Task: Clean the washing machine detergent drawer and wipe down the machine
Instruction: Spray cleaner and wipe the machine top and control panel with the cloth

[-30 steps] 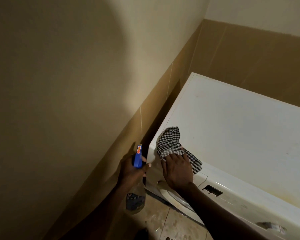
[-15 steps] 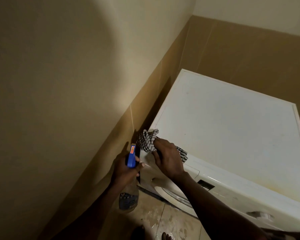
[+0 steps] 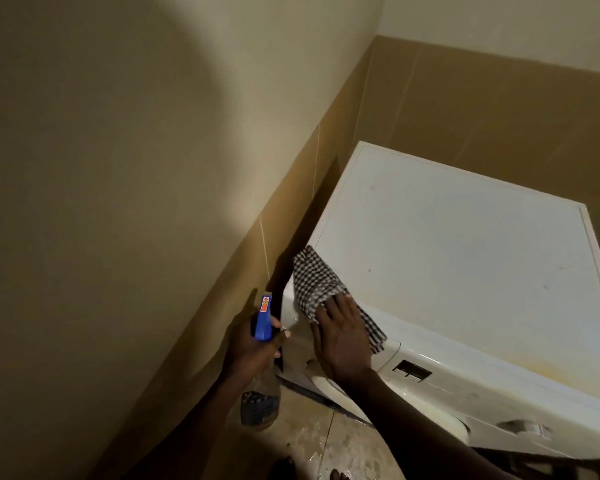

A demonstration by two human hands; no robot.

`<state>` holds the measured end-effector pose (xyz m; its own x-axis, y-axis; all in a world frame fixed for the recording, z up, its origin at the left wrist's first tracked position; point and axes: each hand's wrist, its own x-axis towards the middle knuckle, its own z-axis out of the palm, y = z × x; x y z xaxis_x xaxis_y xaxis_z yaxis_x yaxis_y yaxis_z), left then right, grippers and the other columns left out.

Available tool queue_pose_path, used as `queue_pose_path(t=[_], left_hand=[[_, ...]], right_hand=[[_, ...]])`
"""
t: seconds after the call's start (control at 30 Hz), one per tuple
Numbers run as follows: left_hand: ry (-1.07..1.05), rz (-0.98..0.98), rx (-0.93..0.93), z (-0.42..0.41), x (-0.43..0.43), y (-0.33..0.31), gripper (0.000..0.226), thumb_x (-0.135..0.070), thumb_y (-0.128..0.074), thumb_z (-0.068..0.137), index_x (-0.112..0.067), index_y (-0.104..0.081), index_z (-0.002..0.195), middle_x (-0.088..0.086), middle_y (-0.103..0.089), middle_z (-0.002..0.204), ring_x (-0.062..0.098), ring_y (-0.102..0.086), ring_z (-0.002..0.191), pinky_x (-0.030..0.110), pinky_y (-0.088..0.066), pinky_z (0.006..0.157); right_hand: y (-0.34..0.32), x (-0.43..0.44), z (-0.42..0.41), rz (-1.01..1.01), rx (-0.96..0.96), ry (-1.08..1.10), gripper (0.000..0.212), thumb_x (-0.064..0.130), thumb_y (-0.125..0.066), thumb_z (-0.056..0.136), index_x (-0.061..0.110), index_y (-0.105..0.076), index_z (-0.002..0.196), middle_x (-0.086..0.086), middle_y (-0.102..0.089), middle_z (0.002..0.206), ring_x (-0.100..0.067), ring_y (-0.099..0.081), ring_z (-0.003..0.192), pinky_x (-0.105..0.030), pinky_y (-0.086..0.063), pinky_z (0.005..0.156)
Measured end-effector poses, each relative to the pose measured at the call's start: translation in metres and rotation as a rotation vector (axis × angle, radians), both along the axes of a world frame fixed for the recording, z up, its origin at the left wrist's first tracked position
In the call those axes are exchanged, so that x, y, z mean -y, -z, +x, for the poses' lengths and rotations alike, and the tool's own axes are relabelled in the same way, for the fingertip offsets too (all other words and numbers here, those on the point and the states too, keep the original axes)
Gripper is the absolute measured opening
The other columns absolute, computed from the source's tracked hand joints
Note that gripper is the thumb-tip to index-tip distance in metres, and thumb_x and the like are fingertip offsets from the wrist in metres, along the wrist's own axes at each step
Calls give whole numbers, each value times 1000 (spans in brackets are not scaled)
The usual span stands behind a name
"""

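I see the cloth (image 3: 317,282) on the washing machine (image 3: 447,254) top's near-left corner, spray bottle (image 3: 260,405) just left, beside the wall (image 3: 118,168)

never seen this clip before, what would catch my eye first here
A black-and-white checked cloth lies under the right hand on the front left corner of the white washing machine. Beside it, the left hand grips a clear spray bottle with a blue trigger head.

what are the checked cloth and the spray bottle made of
The checked cloth seems woven cotton, matte, folding softly over the washing machine corner. The spray bottle looks like clear plastic, contents showing through, with an opaque blue plastic head.
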<state>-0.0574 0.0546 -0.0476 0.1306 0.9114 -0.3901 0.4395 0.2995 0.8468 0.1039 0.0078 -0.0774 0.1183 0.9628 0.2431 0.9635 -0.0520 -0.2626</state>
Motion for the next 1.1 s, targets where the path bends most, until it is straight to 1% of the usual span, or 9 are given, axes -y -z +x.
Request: queue_pose_path(t=[0.17, 0.33, 0.47, 0.6, 0.67, 0.83, 0.97, 1.03, 1.1], left_hand=[[-3, 13, -15, -1, -2, 1, 17, -4, -76, 83, -3, -64, 96, 19, -70, 86, 21, -64, 56, 12, -50, 45], [5, 7, 6, 3, -4, 0, 17, -3, -76, 82, -3, -64, 94, 17, -69, 86, 22, -64, 57, 18, -54, 49], [57, -34, -8, 10, -3, 6, 17, -2, -72, 85, -8, -63, 98, 10, -67, 90, 16, -65, 61, 14, -51, 48], [102, -29, -13, 17, 2, 9, 18, -4, -72, 85, -14, -62, 95, 10, -68, 88, 16, -65, 59, 24, -54, 59], [126, -13, 22, 22, 6, 9, 20, -1, -71, 84, -17, -60, 88, 12, -66, 84, 16, -64, 56, 25, -55, 58], [148, -57, 52, 36, 13, 9, 18, -6, -74, 83, -18, -61, 87, 9, -66, 75, 15, -64, 55, 20, -52, 53], [173, -85, 53, 44, 17, 12, 16, -9, -75, 84, -17, -62, 90, 3, -66, 74, 12, -64, 53, 20, -51, 54], [170, -97, 34, 49, 20, 12, 17, -10, -75, 83, -19, -63, 90, 3, -68, 73, 12, -65, 53, 23, -51, 54], [183, -90, 12, 54, 25, 12, 20, -11, -75, 83, -23, -61, 83, 4, -68, 72, 10, -65, 51, 23, -52, 54]], right_hand=[[-9, -47, -27, -73, 5, -131, 47, 34, -36, 88, 16, -59, 125, -11, -55, 134, -32, -44, 132, -49, -31, 113], [0, -19, -8, -51, -18, -103, 46, 31, -37, 94, 14, -53, 133, -10, -46, 145, -28, -34, 140, -47, -30, 114], [10, 18, 12, -13, -76, 39, 44, 21, -47, 92, 14, -51, 135, -8, -48, 144, -25, -34, 140, -44, -27, 116], [8, 53, 37, 29, -72, 101, 48, 18, -52, 92, 11, -47, 140, -7, -44, 147, -24, -31, 142, -45, -27, 114], [8, 67, 45, 34, -67, 112, 50, 17, -53, 92, 11, -45, 141, -6, -43, 148, -24, -30, 142, -45, -27, 115], [10, 54, 34, 14, -82, 202, 45, 18, -48, 92, 12, -50, 137, -7, -47, 144, -25, -32, 141, -45, -24, 116], [2, 36, 33, -47, -27, 135, 45, 29, -38, 97, 13, -47, 138, -8, -45, 145, -25, -31, 141, -43, -23, 117], [-1, 40, 37, -68, 31, 82, 48, 34, -38, 98, 12, -43, 140, -9, -41, 147, -26, -30, 141, -44, -25, 116], [-1, 52, 41, -57, 58, 40, 46, 23, -47, 93, 12, -46, 138, -9, -44, 146, -26, -34, 139, -43, -29, 114]])
